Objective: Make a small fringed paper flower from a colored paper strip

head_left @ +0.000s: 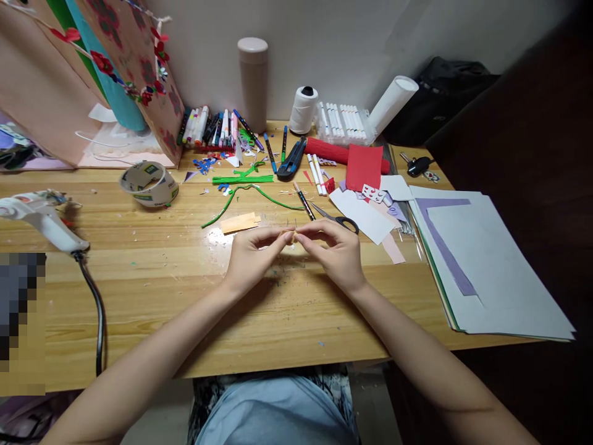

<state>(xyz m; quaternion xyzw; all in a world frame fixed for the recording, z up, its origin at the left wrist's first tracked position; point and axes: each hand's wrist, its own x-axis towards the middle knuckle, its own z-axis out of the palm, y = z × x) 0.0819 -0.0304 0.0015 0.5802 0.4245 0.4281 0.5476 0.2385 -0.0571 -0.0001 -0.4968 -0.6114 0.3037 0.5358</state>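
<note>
Over the middle of the table, my left hand and my right hand meet at the fingertips. Both pinch a small yellowish piece, seemingly paper; the fingers cover most of it. Just behind my left hand lies a folded strip of pale orange paper. A green wire, bent into an arch, rests beyond it. Close behind my right hand are black-handled scissors, partly overlapping white paper, and a dark marker. Tiny scraps are scattered under both hands.
A white glue gun with a black cord and a tape roll are at left. Farther back stand a blue-black cutter, a thread spool and a tall bottle. Stacked paper sheets overhang the right front edge.
</note>
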